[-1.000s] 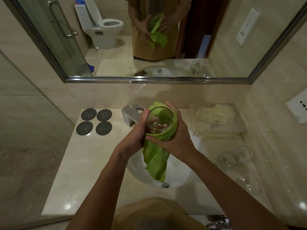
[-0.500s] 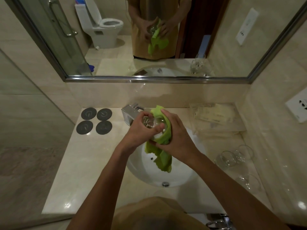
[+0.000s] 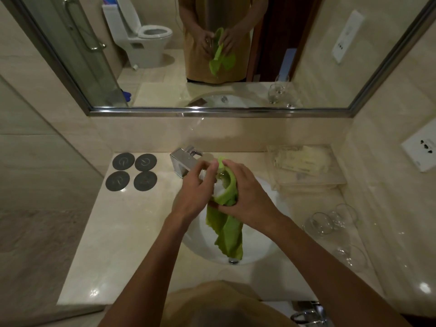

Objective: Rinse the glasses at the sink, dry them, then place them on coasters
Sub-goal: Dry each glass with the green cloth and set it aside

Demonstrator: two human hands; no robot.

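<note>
Just changed: A second ago you held the glass [image 3: 218, 185] upright with its open mouth facing you and the green cloth [image 3: 227, 223] wrapped behind it. Now the glass is tipped over and mostly buried between your hands, and the cloth covers its far side.
What that means: You appear to be partway through drying this glass, working round its outside. It has not yet gone to a coaster.
Left hand [image 3: 197, 192]: Its grip is clenched on the bare side of the glass, fingers curled over the top.
Right hand [image 3: 245, 192]: Its grip grasps the cloth and presses it against the glass; the thumb lies along the cloth's folded edge.
Where the glass is: Held in the air over the white sink [image 3: 264, 241], just in front of the chrome tap [image 3: 182, 159], at about 12 o'clock from your body.
How the glass looks: Clear, with a bright glint on its wall. Only a small patch shows between your hands, so I cannot tell whether it is dry.
Cloth: Bright green; its loose end hangs into the basin.
Coasters [image 3: 131, 172]: Four dark round ones, two by two, on the surface at 10 o'clock, all bare.
Other glasses [image 3: 330, 223]: Several clear ones on the surface at 2 o'clock, well apart from the coasters.
</note>
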